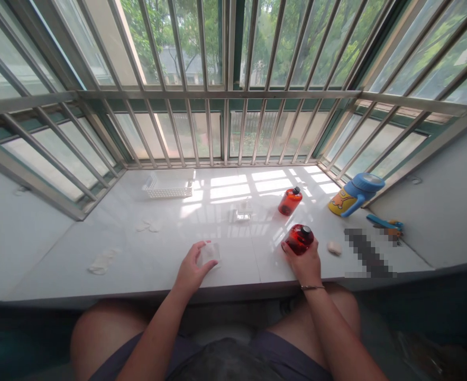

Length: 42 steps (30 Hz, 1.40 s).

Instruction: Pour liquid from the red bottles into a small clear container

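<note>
My left hand is curled around a small clear plastic container, thumb on its near side, close to the front edge of the white counter. To the right, my right hand grips a dark red translucent bottle with a dark, silver-topped cap. The bottle looks roughly upright; whether its base touches the counter is hidden. Just beyond it stands a second, brighter red bottle with a black cap. Another small clear container sits farther back between the hands.
A white perforated basket is at the back left. Thin white pieces and a pale flat item lie left. On the right are a blue-and-yellow mug, a blue-orange tool and a beige lump. Window bars enclose the back.
</note>
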### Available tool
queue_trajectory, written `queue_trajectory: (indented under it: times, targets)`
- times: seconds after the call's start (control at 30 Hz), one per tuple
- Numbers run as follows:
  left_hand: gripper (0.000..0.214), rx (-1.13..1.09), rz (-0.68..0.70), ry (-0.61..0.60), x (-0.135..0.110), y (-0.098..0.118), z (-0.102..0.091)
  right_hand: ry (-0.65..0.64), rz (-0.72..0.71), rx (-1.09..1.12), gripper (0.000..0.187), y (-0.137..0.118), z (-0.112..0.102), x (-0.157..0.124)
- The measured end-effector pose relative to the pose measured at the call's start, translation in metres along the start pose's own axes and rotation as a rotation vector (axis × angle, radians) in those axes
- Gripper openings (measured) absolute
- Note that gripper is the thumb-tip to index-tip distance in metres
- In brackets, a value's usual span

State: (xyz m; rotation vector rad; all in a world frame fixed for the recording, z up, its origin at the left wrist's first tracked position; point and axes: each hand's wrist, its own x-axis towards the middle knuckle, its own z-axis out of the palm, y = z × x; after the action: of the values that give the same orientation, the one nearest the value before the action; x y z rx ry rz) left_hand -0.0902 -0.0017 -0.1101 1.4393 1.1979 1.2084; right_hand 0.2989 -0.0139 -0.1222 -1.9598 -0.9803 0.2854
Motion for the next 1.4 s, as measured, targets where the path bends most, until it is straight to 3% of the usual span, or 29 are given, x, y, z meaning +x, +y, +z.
queue_trajectory:
  times: [0.2, 0.37, 0.53, 0.73, 0.9, 1.07, 1.27, 1.4]
  targets:
    - [0.043, -0.025, -0.011, -0.015, 0.000, 0.004, 0.001, -0.008, 0.009, -0.007, 0.111, 0.000, 0.000, 0.000]
    - [0.055, 0.019, -0.021, -0.016, 0.000, 0.004, 0.001, -0.006, 0.010, -0.009, 0.111, 0.002, 0.001, 0.000]
    - [0.047, -0.011, -0.013, 0.008, 0.000, -0.001, 0.001, -0.011, 0.016, -0.001, 0.110, 0.002, 0.001, 0.000]
    - [0.063, 0.075, -0.036, 0.001, -0.002, 0.006, 0.000, -0.013, 0.027, -0.022, 0.112, 0.003, 0.001, 0.001]
    - [0.055, 0.096, -0.046, 0.135, -0.002, 0.017, 0.017, -0.013, 0.030, -0.010, 0.112, 0.000, 0.000, 0.000]
    - [0.039, 0.086, 0.014, 0.252, -0.001, 0.009, 0.038, -0.018, 0.037, -0.020, 0.114, -0.005, -0.002, -0.001]
    - [0.028, 0.205, 0.109, 0.135, -0.002, 0.010, 0.029, -0.019, 0.033, -0.021, 0.113, -0.006, -0.002, -0.001]
    - [0.038, 0.195, 0.119, 0.065, -0.002, 0.005, 0.022, -0.018, 0.031, -0.028, 0.114, -0.005, -0.001, -0.001]
